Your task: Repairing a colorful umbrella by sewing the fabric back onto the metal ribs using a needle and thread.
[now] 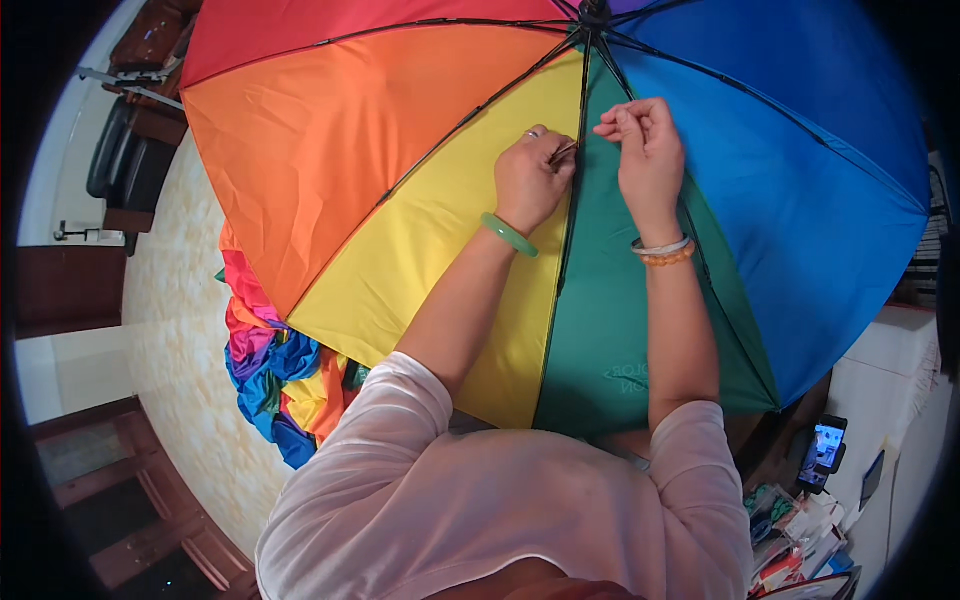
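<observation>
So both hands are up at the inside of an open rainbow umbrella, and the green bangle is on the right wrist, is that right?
Not quite: the head view shows the green bangle at the wrist of the left hand. Both hands are indeed up at the open rainbow umbrella.

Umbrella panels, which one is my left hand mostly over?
The yellow panel, between the orange panel and the green panel. Your left hand covers part of it, beside the black rib bordering green.
</observation>
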